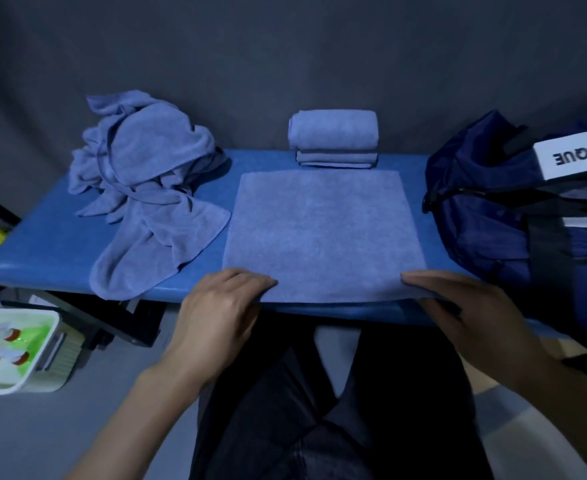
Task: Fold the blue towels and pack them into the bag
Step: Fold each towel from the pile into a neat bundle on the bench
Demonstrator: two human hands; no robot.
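Your flat blue towel (323,233) lies spread in the middle of the blue padded bench (42,251), its near edge hanging just over the bench's front rim, where your fingers hide both near corners. It looks smooth and nearly square, slightly longer running away from you. Your left hand (219,317) pinches the near left corner and your right hand (465,313) pinches the near right one. Behind it sits a stack of folded towels (333,140). A crumpled towel heap (146,174) lies left. The navy bag (514,216) stands right, cut off by the frame. A white bin (47,358) sits on the floor, contents blurred.
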